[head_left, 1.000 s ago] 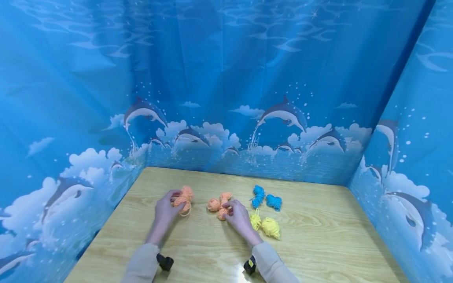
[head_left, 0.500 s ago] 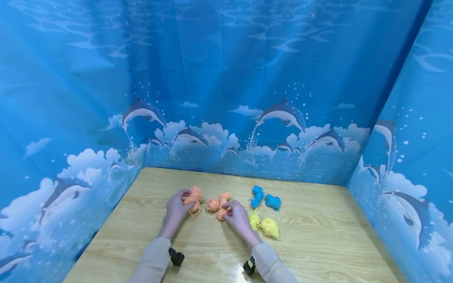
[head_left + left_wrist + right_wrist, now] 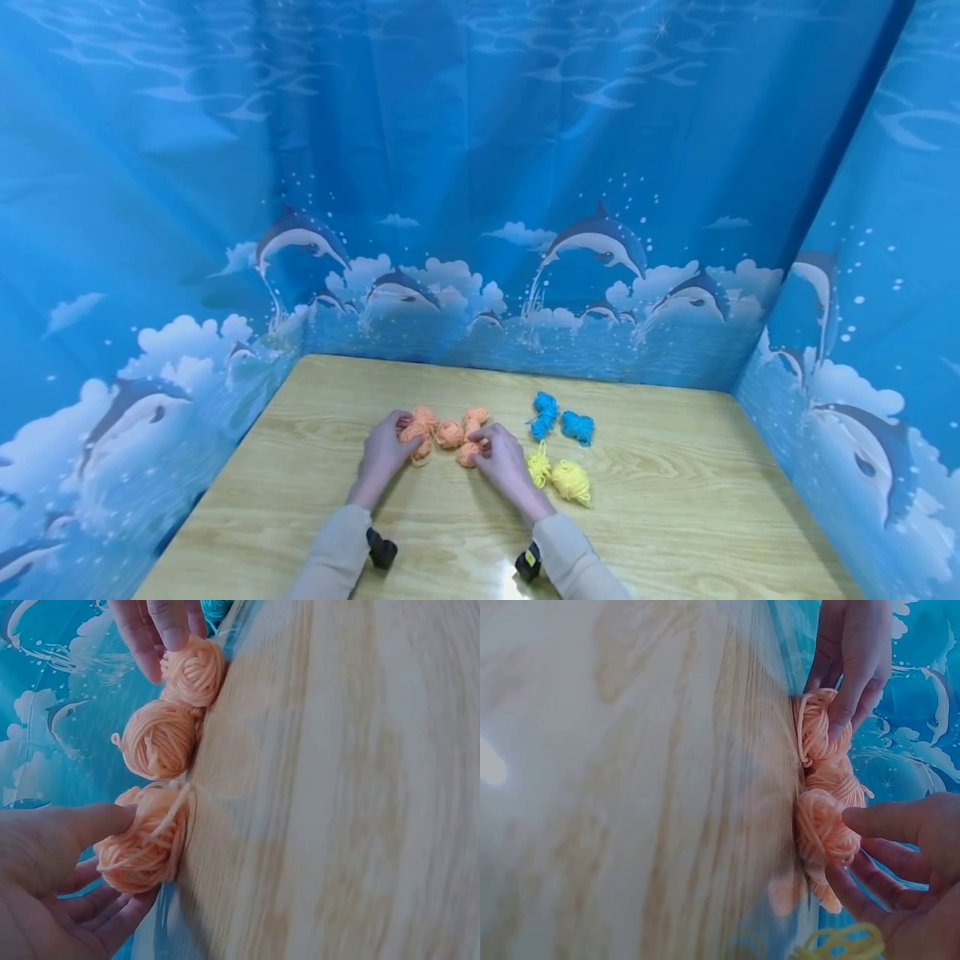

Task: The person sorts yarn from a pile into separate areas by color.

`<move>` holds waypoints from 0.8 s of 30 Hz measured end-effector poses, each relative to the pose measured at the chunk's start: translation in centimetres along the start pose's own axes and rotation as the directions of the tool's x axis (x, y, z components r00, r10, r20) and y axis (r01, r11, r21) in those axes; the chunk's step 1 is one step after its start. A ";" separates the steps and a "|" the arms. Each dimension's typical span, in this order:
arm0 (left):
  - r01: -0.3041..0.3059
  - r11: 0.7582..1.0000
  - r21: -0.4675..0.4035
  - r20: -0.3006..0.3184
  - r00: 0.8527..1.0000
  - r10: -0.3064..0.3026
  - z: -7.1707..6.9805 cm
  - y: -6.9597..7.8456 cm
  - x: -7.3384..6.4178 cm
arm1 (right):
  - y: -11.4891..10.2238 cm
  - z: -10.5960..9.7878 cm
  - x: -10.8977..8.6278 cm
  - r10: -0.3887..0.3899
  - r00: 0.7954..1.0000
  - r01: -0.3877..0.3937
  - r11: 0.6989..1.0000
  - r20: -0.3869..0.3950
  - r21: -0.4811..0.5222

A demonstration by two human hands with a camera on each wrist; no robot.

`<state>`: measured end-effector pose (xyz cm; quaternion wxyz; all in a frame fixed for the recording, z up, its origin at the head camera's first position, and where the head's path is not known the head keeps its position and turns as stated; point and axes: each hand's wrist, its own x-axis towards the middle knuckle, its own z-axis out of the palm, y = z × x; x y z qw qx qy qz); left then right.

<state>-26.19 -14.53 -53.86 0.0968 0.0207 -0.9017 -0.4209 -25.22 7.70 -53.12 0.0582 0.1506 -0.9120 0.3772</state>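
My left hand [image 3: 382, 454] holds a peach yarn bundle [image 3: 422, 427] between thumb and fingers, down at the table. Close on its right lies a round peach yarn ball [image 3: 450, 434], also seen mid-row in the left wrist view. Right of that ball is another peach yarn bundle [image 3: 476, 419], pinched in at its middle. My right hand [image 3: 504, 460] grips the near end of this bundle, its thumb on the yarn [image 3: 826, 825] and the fingers round the far side. The peach pieces stand side by side in a row.
Two blue yarn bundles [image 3: 545, 415] lie behind and right of my right hand. Two yellow ones [image 3: 572, 482] are just right of it, one partly behind the wrist. The wooden table [image 3: 697, 492] backs onto a blue dolphin curtain [image 3: 465, 167].
My left hand has moved right with its peach yarn bundle and lowered it beside the round ball, closing the gap. The right hand has stayed in place on its bundle.
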 end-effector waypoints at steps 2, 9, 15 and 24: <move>-0.005 1.000 0.003 0.009 1.000 0.005 -0.1 -0.1 -0.1 | -0.1 -0.1 0.0 0.001 1.000 -0.001 1.000 0.000 -0.007; -0.042 0.999 -0.007 -0.002 0.999 0.042 -1.1 -0.3 -0.3 | -0.2 -1.2 0.1 -0.022 1.000 0.022 1.000 -0.006 0.011; -0.118 0.993 0.016 -0.047 0.992 0.119 -2.2 -0.2 -0.6 | 0.1 -3.3 0.0 -0.024 0.999 0.024 0.999 -0.032 0.023; -0.153 0.985 0.083 0.034 0.988 0.151 -3.6 -0.1 -1.1 | 1.8 -6.3 -0.6 0.021 0.996 -0.018 0.999 -0.081 0.036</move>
